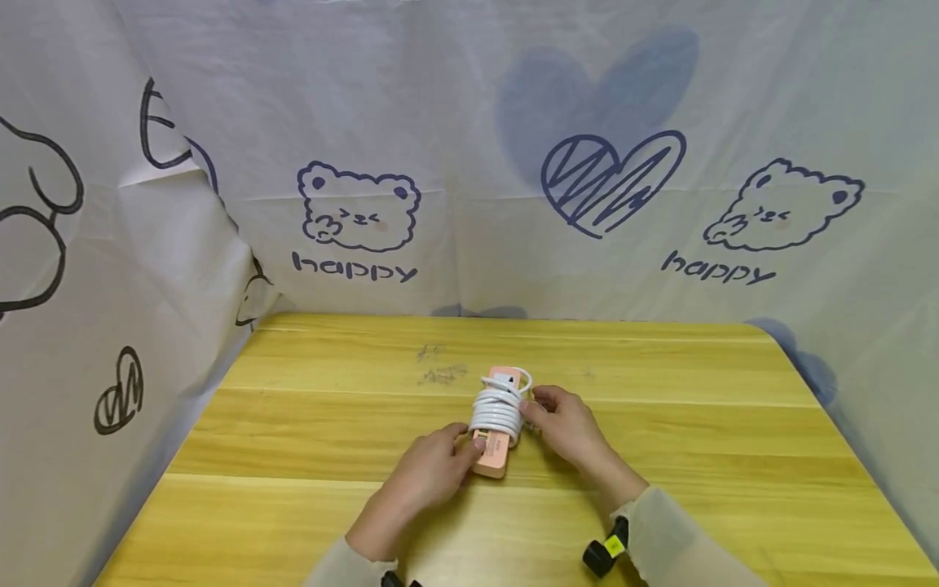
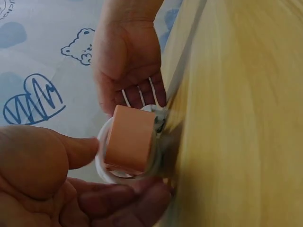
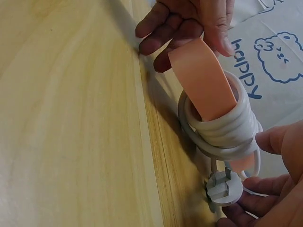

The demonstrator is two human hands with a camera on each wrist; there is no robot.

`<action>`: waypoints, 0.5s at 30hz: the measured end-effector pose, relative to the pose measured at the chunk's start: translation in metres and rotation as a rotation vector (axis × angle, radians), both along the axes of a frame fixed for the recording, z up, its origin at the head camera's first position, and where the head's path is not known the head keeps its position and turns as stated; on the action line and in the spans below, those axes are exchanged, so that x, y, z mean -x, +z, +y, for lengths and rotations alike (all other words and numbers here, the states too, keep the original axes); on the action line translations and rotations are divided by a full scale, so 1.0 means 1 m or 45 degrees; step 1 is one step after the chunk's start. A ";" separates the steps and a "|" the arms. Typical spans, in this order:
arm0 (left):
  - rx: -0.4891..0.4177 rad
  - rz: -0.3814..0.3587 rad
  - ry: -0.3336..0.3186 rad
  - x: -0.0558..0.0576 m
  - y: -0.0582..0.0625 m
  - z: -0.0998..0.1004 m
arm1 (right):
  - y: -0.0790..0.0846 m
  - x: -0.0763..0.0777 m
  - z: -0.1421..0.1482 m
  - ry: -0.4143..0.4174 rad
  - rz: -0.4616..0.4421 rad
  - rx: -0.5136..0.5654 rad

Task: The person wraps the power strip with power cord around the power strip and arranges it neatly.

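Note:
A pink-orange power strip (image 1: pixel 500 463) has its white cord (image 1: pixel 495 412) wound several times around its middle. My left hand (image 1: pixel 438 463) grips the near end of the strip, thumb on its top face and fingers along the side. On the far right side, the thumb of my right hand (image 1: pixel 568 424) touches the wound cord. In the right wrist view the fingers of that hand curl beside the white plug (image 3: pixel 225 188), whose prongs show. The strip's plain orange end (image 2: pixel 130 139) faces the left wrist camera, with cord loops around it.
A yellow wood-grain table (image 1: pixel 308 440) lies under the hands, with dark scribble marks (image 1: pixel 443 373) beyond the strip. White cloth (image 1: pixel 469 98) printed with bears and hearts hangs behind and at the sides. A black wrist device (image 1: pixel 606 554) sits at the right sleeve.

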State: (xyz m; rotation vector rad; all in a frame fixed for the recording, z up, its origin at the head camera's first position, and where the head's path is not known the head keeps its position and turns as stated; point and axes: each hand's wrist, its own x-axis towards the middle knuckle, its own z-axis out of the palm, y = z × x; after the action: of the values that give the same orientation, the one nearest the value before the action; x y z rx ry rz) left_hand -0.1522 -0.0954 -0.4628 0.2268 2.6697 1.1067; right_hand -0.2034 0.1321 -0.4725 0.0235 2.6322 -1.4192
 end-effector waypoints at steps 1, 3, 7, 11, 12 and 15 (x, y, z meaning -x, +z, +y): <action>0.006 0.006 0.002 0.000 0.001 -0.001 | 0.000 0.000 0.000 0.000 0.000 0.004; 0.011 0.012 0.012 0.000 0.002 -0.002 | 0.000 0.001 0.000 0.000 -0.001 0.012; -0.004 -0.014 0.039 0.002 0.003 -0.004 | 0.000 0.002 0.000 -0.008 -0.005 0.013; -0.054 -0.076 0.045 0.003 0.002 -0.005 | 0.000 0.002 0.000 -0.004 -0.004 0.006; -0.076 -0.093 0.042 0.003 0.002 -0.005 | 0.000 0.002 0.000 -0.002 -0.008 0.005; -0.142 -0.141 0.028 0.003 0.001 -0.004 | 0.000 0.001 0.000 0.007 -0.014 0.003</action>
State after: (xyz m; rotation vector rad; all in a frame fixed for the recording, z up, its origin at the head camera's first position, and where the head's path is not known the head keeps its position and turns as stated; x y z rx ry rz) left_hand -0.1551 -0.0992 -0.4617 0.1521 2.5224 1.2393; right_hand -0.2047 0.1318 -0.4721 0.0240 2.6194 -1.4164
